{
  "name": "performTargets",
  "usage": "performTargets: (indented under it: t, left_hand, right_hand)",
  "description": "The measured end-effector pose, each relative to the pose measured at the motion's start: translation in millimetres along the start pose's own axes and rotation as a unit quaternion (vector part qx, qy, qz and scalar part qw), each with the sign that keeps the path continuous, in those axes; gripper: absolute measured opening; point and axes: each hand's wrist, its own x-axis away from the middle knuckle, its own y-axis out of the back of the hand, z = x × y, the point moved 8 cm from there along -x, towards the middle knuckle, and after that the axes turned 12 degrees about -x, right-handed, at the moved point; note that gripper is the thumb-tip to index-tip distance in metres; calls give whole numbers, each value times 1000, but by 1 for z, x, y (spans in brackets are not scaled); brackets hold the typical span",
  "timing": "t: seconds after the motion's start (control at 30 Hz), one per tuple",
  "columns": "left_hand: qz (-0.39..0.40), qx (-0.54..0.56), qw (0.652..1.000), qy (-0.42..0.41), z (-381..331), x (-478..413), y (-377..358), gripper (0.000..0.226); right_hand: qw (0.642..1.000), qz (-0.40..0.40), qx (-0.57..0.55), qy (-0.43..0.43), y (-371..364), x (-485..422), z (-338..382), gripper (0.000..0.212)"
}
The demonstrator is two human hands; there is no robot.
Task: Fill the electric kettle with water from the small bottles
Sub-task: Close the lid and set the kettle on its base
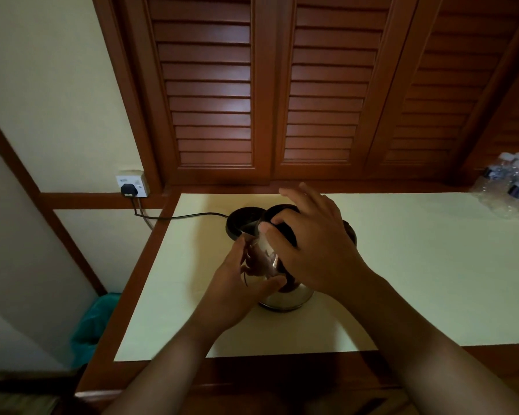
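Note:
A shiny steel electric kettle [285, 298] with a black lid stands on the pale table top [417, 265], a little in front of its round black base [243, 224]. My left hand [240, 289] wraps the kettle's left side near the spout. My right hand [315, 244] lies over the black lid [282, 212], fingertips on its edge and hiding most of it. A shrink-wrapped pack of small water bottles [513, 184] sits at the table's far right corner, well away from both hands.
A black cord [186, 217] runs from the base to a plug in the wall socket [132, 187] at left. Wooden louvred doors [282, 100] rise behind the table. A bin with a green liner [96, 322] stands on the floor at left.

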Motion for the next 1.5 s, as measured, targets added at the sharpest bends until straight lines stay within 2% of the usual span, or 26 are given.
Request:
performTargets:
  t: [0.13, 0.2, 0.3, 0.4, 0.5, 0.6, 0.73, 0.87, 0.97, 1.03, 1.13, 1.33, 1.5]
  left_hand:
    - [2, 5, 1000, -8, 1, 0, -3, 82]
    - [4, 6, 1000, -14, 2, 0, -5, 97]
    - [11, 6, 1000, -13, 4, 0, -6, 103]
    - [9, 8, 1000, -4, 5, -1, -6, 101]
    - [13, 6, 1000, 1, 4, 1, -7, 81]
    - [19, 16, 1000, -4, 7, 3, -6, 79]
    - [41, 20, 999, -14, 13, 11, -8, 88]
    - [30, 39, 999, -8, 18, 19, -12, 87]
    - [11, 38, 999, 1, 18, 24, -15, 84]
    - [-2, 39, 999, 5, 14, 26, -17, 83]
    - [-24, 44, 999, 5, 9, 25, -20, 88]
    - [-27, -4, 1000, 13, 13, 18, -24, 100]
    - [-13, 20, 999, 28, 12, 14, -27, 102]
  right_hand:
    - [1000, -21, -12, 0, -6, 2, 1, 64]
    - [1000, -21, 17, 3, -10, 5, 2, 65]
    - [998, -34, 53, 20, -10, 3, 5, 67]
    - [999, -18, 31, 9, -8, 2, -1, 65]
    - [1000, 4, -20, -10, -2, 10, -11, 63]
    - [993, -51, -99, -26, 10, 31, -23, 53]
    - [967, -150, -188, -83, 22, 65, -48, 45]
    - [929, -166, -288, -161, 15, 91, -74, 68]
    - [882, -172, -368, -238, 4, 103, -93, 85]
    - [857, -156, -402, -284, -6, 107, -106, 88]
    - [847, -130, -415, -305, -20, 108, -120, 77]
    - [854, -124, -388, -323, -29, 98, -139, 53]
    - [881, -100, -348, -305, -31, 86, -151, 39]
